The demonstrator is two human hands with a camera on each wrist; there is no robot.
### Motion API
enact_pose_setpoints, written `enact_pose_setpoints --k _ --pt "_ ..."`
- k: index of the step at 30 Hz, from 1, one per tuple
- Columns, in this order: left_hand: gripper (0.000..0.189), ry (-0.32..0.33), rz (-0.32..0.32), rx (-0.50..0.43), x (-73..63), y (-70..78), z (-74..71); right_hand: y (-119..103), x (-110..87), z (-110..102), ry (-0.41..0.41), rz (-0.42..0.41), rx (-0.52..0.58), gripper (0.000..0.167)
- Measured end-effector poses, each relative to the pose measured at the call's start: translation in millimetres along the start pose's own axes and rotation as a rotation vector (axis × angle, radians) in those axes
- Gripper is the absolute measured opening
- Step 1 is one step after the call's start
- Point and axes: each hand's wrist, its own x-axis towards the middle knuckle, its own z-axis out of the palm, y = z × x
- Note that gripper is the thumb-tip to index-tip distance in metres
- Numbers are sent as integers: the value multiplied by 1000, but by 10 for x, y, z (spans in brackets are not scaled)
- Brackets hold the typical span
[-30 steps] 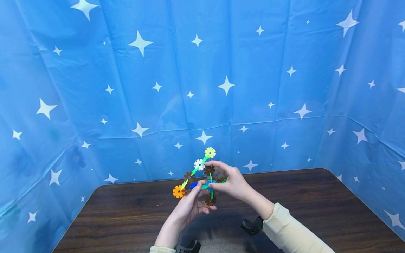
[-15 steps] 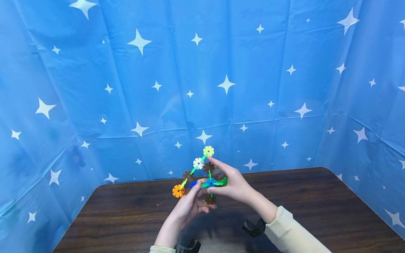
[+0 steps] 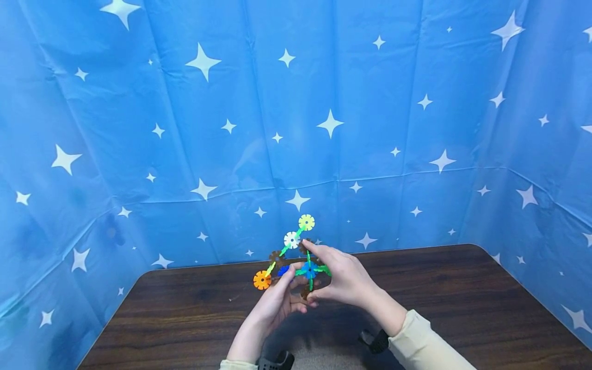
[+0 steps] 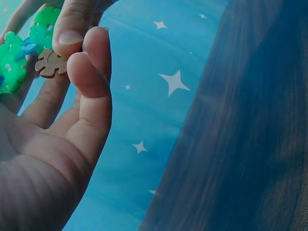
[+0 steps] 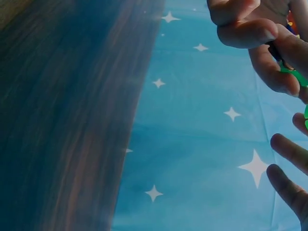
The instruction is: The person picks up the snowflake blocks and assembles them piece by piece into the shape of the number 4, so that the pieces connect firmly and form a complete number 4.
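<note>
A model of notched snowflake discs is held up over the table in both hands. In the head view, a yellow disc (image 3: 307,222), a white disc (image 3: 292,240), a brown one and an orange disc (image 3: 262,280) form a slanting row joined by green discs. My left hand (image 3: 273,304) grips the model near the dark blue disc (image 3: 283,271). Around the blue disc (image 3: 310,270), my right hand (image 3: 347,272) spans the model, index finger at the upper brown disc and thumb at the lower one. The left wrist view shows a thumb against a brown disc (image 4: 50,63).
The dark wood-grain table (image 3: 185,308) lies below the hands. A blue curtain (image 3: 250,103) with white stars hangs behind it and along both sides. Black wrist mounts (image 3: 373,341) sit under the forearms.
My right thumb has gone from the blue middle disc down to the lower brown disc. The right index finger lifted toward the yellow disc, then came down. My left hand stays nearly still.
</note>
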Motion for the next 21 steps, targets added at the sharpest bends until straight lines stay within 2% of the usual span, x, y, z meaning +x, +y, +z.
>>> enact_pose_setpoints --k 10,21 --pt "58 -14 7 -8 -16 14 10 8 9 34 46 -57 53 93" --pt "66 -8 -4 -52 -1 -2 24 5 49 -13 62 -93 50 88"
